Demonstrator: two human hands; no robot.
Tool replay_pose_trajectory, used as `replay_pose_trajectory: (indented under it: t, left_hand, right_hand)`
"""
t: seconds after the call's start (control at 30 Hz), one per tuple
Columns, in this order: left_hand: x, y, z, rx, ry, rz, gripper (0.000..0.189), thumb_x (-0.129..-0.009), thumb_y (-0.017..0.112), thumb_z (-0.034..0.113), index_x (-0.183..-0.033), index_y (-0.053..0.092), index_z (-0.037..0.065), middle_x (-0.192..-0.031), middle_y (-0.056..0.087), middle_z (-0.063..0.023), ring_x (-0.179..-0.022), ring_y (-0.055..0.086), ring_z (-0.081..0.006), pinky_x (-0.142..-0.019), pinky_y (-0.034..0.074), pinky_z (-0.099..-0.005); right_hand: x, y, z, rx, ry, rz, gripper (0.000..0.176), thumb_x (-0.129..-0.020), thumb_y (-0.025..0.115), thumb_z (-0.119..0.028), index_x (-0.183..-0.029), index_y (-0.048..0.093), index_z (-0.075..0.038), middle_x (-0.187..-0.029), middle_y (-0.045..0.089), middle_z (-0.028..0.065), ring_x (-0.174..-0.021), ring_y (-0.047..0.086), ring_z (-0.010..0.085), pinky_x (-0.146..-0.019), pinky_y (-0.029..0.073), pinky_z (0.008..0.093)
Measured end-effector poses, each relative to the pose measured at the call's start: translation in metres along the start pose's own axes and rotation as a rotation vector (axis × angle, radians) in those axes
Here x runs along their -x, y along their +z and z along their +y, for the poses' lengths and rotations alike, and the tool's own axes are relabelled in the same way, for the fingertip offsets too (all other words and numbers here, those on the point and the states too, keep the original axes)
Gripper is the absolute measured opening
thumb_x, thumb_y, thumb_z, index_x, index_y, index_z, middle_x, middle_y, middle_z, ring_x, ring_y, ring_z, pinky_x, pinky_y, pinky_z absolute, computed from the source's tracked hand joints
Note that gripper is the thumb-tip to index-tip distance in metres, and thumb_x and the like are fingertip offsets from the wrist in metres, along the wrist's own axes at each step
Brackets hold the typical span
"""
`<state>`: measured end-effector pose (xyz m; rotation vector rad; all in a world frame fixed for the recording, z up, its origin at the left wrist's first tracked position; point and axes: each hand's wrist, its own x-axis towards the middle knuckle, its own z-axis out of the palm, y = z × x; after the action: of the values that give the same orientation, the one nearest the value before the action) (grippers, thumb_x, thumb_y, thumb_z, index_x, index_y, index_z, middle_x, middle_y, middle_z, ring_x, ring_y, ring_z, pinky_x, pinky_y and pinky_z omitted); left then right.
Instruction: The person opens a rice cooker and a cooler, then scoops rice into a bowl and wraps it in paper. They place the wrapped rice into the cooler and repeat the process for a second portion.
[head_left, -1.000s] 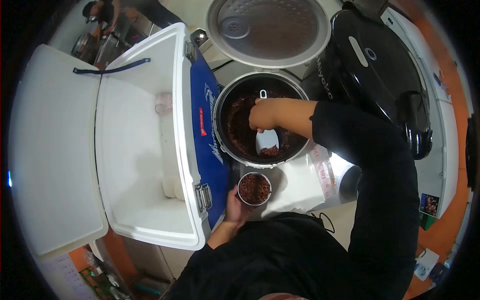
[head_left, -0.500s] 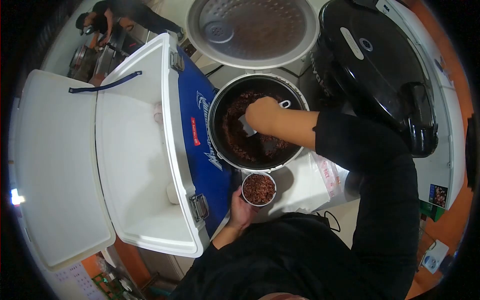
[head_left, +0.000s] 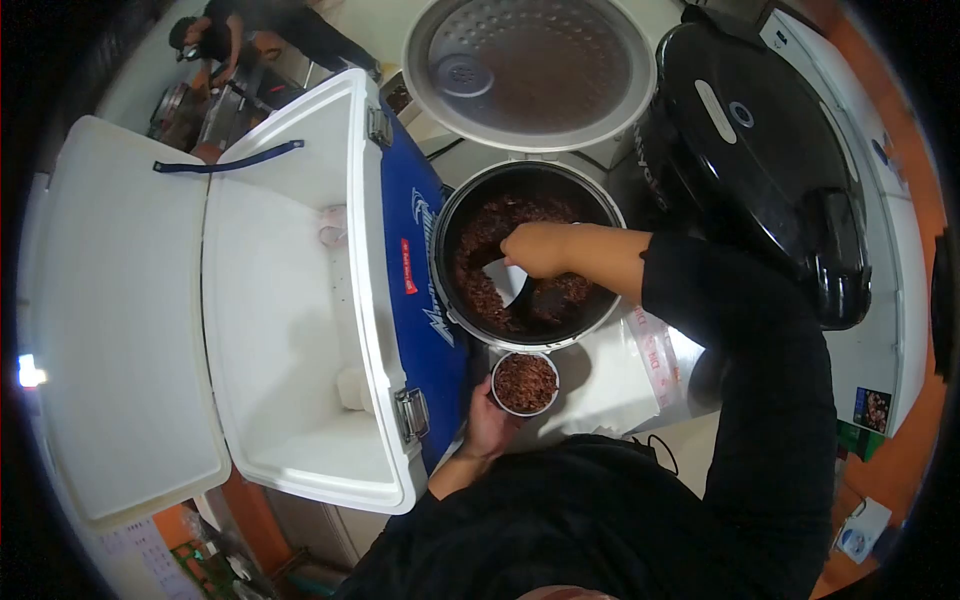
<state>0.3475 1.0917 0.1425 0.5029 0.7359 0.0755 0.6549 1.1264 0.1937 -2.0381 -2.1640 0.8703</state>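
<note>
My right hand [head_left: 537, 249] is closed around the handle of a white rice paddle [head_left: 507, 284]. Its flat blade points down into the black inner pot of a rice cooker [head_left: 446, 232], against dark reddish-brown cooked grain [head_left: 483, 300] that looks like rice. Dark bare patches of the pot bottom show between the clumps. In front of the cooker, my left hand [head_left: 488, 424] grips a round cup [head_left: 525, 384] from its left side. That cup is filled to about the rim with the same brown grain. Most of the paddle's handle is hidden by my right hand.
Left of the cooker stands an open blue-and-white cooler box [head_left: 385, 300], its white lid [head_left: 130, 330] swung outward. Behind rises the cooker's metal lid [head_left: 540, 75]. A closed black cooker [head_left: 765, 150] is at the right. Another person [head_left: 235, 40] works at the far upper left.
My right hand has turned and lowered slightly within the pot, and more of the paddle's blade shows. My left hand still holds the filled cup. The whole view has shifted a little.
</note>
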Motion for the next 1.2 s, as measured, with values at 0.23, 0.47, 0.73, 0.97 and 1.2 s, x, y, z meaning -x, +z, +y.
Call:
replay_pose_trajectory:
  t: [0.23, 0.47, 0.73, 0.97, 1.2]
  left_hand:
    - [0.022, 0.008, 0.002, -0.021, 0.04, 0.024, 0.054, -0.1, 0.034, 0.043, -0.139, 0.046, 0.007, -0.137, 0.054, -0.0116, -0.128, 0.052, -0.028, -0.107, 0.041, -0.047]
    - [0.044, 0.025, 0.012, 0.205, 0.02, -0.066, 0.056, -0.101, 0.032, 0.041, -0.142, 0.041, 0.004, -0.144, 0.047, -0.0165, -0.134, 0.046, -0.0313, -0.112, 0.036, -0.0517]
    - [0.05, 0.099, 0.053, 0.115, 0.309, -0.325, 0.062, -0.102, 0.027, 0.046, -0.145, 0.032, 0.002, -0.144, 0.044, -0.0219, -0.129, 0.05, -0.0365, -0.107, 0.043, -0.0531]
    - [-0.003, 0.155, 0.077, 0.181, 0.485, -0.296, 0.052, -0.105, 0.025, 0.039, -0.141, 0.038, 0.005, -0.14, 0.048, -0.016, -0.128, 0.049, -0.0301, -0.106, 0.044, -0.0469]
    - [-0.031, 0.171, 0.075, 0.163, 0.535, -0.208, 0.045, -0.103, 0.032, 0.042, -0.13, 0.048, 0.01, -0.127, 0.057, -0.011, -0.116, 0.058, -0.0258, -0.097, 0.049, -0.0437]
  right_hand:
    - [0.012, -0.019, -0.005, -0.088, 0.092, 0.025, 0.031, -0.097, 0.053, -0.023, -0.095, 0.071, 0.003, -0.091, 0.068, 0.0247, -0.091, 0.065, 0.043, -0.082, 0.05, 0.0489]
    - [0.054, -0.049, -0.015, -0.131, 0.088, 0.211, 0.03, -0.099, 0.048, -0.022, -0.091, 0.065, 0.002, -0.091, 0.066, 0.0241, -0.091, 0.064, 0.0417, -0.079, 0.048, 0.0494]
    - [0.146, -0.084, -0.061, -0.168, 0.234, 0.425, 0.029, -0.1, 0.046, -0.024, -0.091, 0.057, 0.001, -0.084, 0.064, 0.0248, -0.084, 0.062, 0.0445, -0.074, 0.047, 0.0503]
    - [0.173, -0.062, -0.107, 0.451, 0.296, 0.799, 0.012, -0.094, 0.052, -0.018, -0.092, 0.053, -0.007, -0.076, 0.062, 0.0132, -0.071, 0.066, 0.0288, -0.06, 0.051, 0.0424]
    - [0.171, -0.018, -0.139, 0.829, 0.292, 0.809, 0.019, -0.078, 0.06, -0.02, -0.092, 0.054, -0.01, -0.086, 0.055, 0.0038, -0.076, 0.059, 0.0161, -0.055, 0.047, 0.0306]
